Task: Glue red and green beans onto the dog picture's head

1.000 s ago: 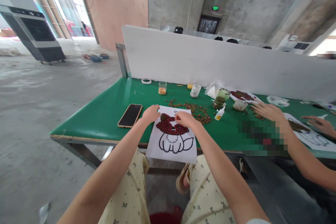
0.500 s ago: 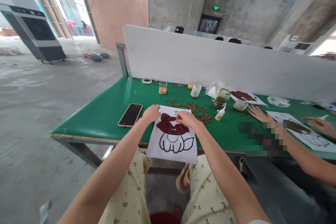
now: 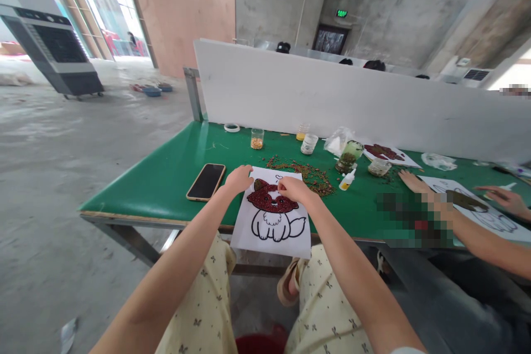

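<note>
A white drawing sheet (image 3: 244, 232) with a black-outlined fox lies on the table, its lower part hanging past the front edge. Dark red grains cover most of the fox's head (image 3: 261, 199); its body and tail are bare white. My left hand (image 3: 239, 179) is closed at the sheet's upper left edge, thumb and fingers against the paper. At the fox's right ear, my right hand (image 3: 293, 188) is pinched, fingertips down near the paper; whatever lies between them is too small to make out. Loose red-brown and green grains (image 3: 317, 177) lie just beyond this hand.
A phone (image 3: 206, 181) lies left of the sheet. Farther back stand a jar of orange bits (image 3: 257, 139), a white cup (image 3: 309, 145), a green jar (image 3: 350, 156) and a glue bottle (image 3: 347, 179). A co-worker's hands (image 3: 410, 181) work at another drawing (image 3: 477, 207) on the right.
Both my hands stay almost in place, the right one shifting very slightly at the fox's ear. The co-worker's near hand has moved a little and its fingers look less spread.
</note>
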Demonstrator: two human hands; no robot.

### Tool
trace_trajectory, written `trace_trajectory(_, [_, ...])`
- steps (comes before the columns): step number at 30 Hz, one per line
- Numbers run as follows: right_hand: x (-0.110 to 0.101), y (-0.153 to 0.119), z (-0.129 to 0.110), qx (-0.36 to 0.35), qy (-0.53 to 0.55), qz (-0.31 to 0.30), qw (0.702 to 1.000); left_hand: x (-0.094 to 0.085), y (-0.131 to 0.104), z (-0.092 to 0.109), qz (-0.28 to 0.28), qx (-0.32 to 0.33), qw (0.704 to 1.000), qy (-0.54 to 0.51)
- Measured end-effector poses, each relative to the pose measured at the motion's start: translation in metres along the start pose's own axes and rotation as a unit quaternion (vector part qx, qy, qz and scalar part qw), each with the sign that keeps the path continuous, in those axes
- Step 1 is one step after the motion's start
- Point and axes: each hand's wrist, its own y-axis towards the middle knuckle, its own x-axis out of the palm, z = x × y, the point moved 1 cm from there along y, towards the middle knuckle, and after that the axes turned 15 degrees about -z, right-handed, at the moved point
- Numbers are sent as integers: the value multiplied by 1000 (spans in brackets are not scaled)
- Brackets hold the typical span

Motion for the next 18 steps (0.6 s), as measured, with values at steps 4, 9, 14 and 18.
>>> trace_trajectory(4, [0, 0, 0, 0, 6, 1, 1000, 0, -1, 0, 0, 4, 1000, 3])
trace_trajectory(9, [0, 0, -2, 0, 2, 4, 1000, 0, -1, 1, 3, 3, 1000, 2])
trace_trajectory(14, [-1, 2, -4, 1, 0, 4, 1000, 1, 0, 0, 4, 6, 1000, 6])
trace_trajectory(18, [-2, 3, -7, 1, -1, -1, 1000, 1, 1, -2, 3, 7, 1000, 0])
